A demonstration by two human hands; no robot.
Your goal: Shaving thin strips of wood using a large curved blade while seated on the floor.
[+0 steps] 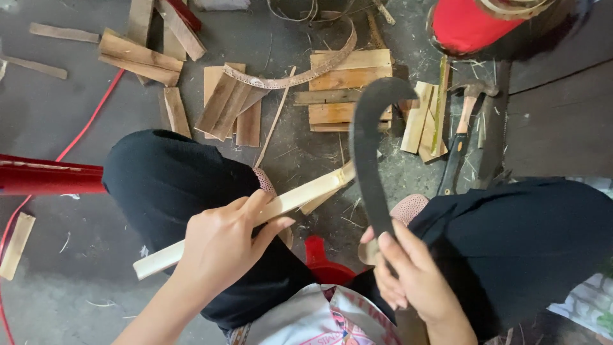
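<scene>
Holding: I see my left hand with its fingers wrapped shut round a pale bamboo slat, laid slantwise across my left knee, near centre of the scene; the knee seems to steady it.
Blade: my right hand has its fingers closed on the lower part of a dark curved knife, whose hooked tip arches far and right above the slat's far end, likely so the edge can meet the wood.
Contact: slat end and blade look touching or just beside each other; I cannot tell which.
Legs: black trousers cover both knees, right knee near right.
Floor: grey concrete floor strewn with shavings.
Offcuts: short wooden pieces stacked far centre, more at far left, probably sorted by size.
Strip: a thin perforated band curls over the far stack.
Hammer: a hammer lies right of the knife, within reach.
Red items: a red tube at left, a red cord beside it, a red container far right, a red stool edge between my knees.
</scene>
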